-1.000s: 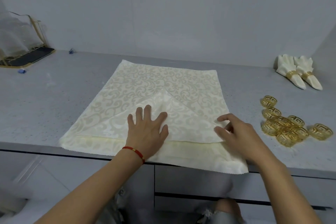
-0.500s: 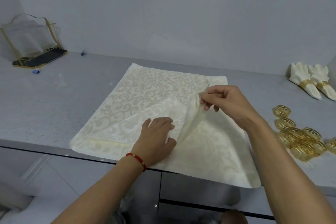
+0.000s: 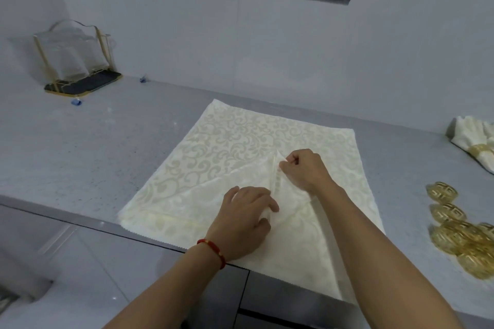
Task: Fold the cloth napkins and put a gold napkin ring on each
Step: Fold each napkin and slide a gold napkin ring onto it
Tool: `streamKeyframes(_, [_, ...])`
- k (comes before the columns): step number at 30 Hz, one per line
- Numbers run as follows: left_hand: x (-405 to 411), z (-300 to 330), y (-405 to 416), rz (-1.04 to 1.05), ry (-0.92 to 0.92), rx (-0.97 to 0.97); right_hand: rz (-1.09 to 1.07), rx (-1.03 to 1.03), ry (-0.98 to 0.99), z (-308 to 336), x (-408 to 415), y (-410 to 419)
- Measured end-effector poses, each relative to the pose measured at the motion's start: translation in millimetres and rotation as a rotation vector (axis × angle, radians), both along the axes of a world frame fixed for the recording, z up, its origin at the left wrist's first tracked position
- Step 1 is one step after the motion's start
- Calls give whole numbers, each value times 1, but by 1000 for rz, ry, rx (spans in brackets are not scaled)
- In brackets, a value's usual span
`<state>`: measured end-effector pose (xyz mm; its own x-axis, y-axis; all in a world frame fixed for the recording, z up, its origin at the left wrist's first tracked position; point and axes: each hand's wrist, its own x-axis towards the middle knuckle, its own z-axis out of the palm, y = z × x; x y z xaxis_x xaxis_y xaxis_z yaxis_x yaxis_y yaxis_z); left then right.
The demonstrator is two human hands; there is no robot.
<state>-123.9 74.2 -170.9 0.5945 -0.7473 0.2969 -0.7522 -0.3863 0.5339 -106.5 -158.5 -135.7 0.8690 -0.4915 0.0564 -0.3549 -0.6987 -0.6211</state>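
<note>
The cream damask cloth napkin lies spread near the front edge of the grey speckled worktop, its long axis running from the near edge toward the pale wall, with both near corners turned in to a point aimed away from the person. Gold filigree napkin rings sit heaped to the right. The left hand rests on the fold, fingers curled pressing cloth; the right hand pinches the folded corner at the point, fingers closed on it.
</note>
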Motion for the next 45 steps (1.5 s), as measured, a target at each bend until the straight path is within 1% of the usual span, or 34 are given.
streamKeyframes(4, [1, -3, 1, -9, 37, -52, -22, -90, 45, -4, 4, 3])
streamKeyframes(6, [1, -4, 1, -9, 22, -31, -29, -180, 79, -5, 5, 6])
streamKeyframes(8, [1, -5, 1, -10, -23, 16, 5, -347, 27, -5, 3, 12])
streamKeyframes(10, [0, -6, 0, -7, -38, 27, 121, -568, -70, -8, 1, 19])
streamKeyframes(11, [0, -6, 0, -1, -39, 24, 188, -652, -81, -10, 1, 22])
streamKeyframes(12, [0, -5, 0, 3, -39, 25, 229, -685, -71, -12, 1, 24])
streamKeyframes(17, [1, -6, -1, 11, -56, 10, 314, -509, 27, 7, -17, 27])
streamKeyframes(21, [5, -5, 0, 19, -57, -93, 388, -468, 122, 6, -59, 43])
streamKeyframes(23, [4, -2, -1, 37, 0, -114, 364, -501, 71, -9, -73, 50])
streamKeyframes(26, [3, 8, -2, 63, 118, -65, 301, -671, -58, -28, -78, 56])
streamKeyframes(28, [6, 17, -1, 57, 284, -15, 259, -757, -117, -29, -78, 59])
streamKeyframes(30, [11, 29, 3, 29, 506, -12, 274, -711, -142, -26, -78, 62])
streamKeyframes(32, [18, 37, 8, 35, 644, -37, 276, -557, -79, -19, -79, 64])
streamKeyframes(33, [22, 39, 11, 41, 682, -55, 265, -524, -41, -16, -79, 66])
streamKeyframes(35, [25, 43, 19, 38, 713, -101, 271, -542, 22, -13, -83, 73])
streamKeyframes(37, [28, 46, 26, 25, 666, -164, 282, -563, 48, -16, -90, 78])
streamKeyframes(38, [30, 49, 30, 44, 590, -182, 282, -557, 41, -18, -93, 78])
streamKeyframes(39, [35, 51, 37, 90, 476, -165, 279, -538, 23, -20, -96, 78])
streamKeyframes(40, [42, 52, 45, 154, 336, -95, 273, -513, -3, -23, -97, 77])
streamKeyframes(41, [49, 53, 54, 211, 215, 33, 271, -492, -21, -25, -99, 76])
streamKeyframes(42, [56, 54, 63, 258, 145, 197, 270, -478, -32, -27, -100, 76])
streamKeyframes(44, [63, 58, 78, 328, 114, 512, 268, -456, -54, -32, -102, 77])
streamKeyframes(45, [65, 60, 83, 342, 125, 600, 262, -441, -65, -33, -102, 77])
